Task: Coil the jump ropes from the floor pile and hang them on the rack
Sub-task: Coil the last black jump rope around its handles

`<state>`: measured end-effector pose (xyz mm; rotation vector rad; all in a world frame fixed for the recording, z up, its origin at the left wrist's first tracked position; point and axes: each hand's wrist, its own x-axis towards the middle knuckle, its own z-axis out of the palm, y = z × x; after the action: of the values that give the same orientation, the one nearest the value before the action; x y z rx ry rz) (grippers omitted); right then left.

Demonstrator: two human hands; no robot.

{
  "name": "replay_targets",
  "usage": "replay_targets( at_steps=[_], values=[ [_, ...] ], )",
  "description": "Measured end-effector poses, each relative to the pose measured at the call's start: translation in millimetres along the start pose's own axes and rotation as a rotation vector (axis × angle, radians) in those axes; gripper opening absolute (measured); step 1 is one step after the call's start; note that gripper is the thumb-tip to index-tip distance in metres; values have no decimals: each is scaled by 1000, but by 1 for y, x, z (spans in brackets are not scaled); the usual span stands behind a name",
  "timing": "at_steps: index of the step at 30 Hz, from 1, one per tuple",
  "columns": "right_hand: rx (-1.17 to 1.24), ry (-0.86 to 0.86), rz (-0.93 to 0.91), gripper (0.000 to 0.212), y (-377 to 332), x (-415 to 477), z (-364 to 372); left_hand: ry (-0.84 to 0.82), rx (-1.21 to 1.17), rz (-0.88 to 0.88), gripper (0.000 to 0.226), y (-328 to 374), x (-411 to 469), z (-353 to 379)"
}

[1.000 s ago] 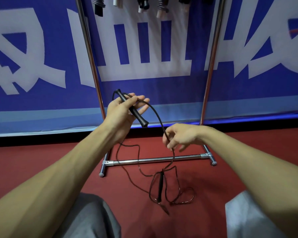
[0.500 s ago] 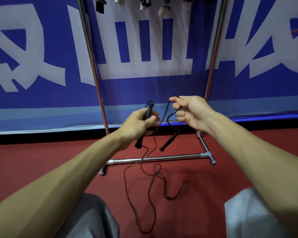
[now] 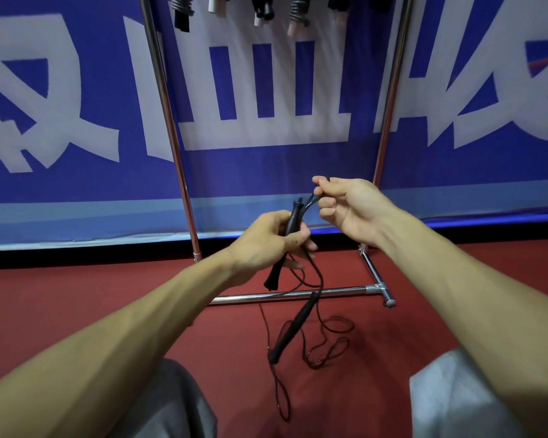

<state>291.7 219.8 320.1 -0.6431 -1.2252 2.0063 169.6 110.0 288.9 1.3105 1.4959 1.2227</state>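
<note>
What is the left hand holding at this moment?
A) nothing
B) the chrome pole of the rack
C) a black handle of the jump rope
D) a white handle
C: the left hand grips a black handle, while the right hand pinches the cord just above it.

Under you there is a flat red carpet floor (image 3: 76,311), and on it stands the base of a shiny chrome tube rack (image 3: 285,296), its low cross bar running from left to right and one capped foot at your right side. Just on your side of this bar, the thin cord of a black jump rope (image 3: 331,346) lies on the carpet in several loose loops, and one long narrow loop reaches nearest to you.
</note>
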Motion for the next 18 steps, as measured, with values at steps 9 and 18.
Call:
replay_targets(
  at_steps=[9, 18],
  values=[
    [-644, -155, 178, 36, 15, -2, -9, 395, -414, 18, 8, 10, 6, -23],
    [-745, -219, 59, 10, 21, -3, 7, 425, -456, 47, 10, 3, 9, -37]
  ],
)
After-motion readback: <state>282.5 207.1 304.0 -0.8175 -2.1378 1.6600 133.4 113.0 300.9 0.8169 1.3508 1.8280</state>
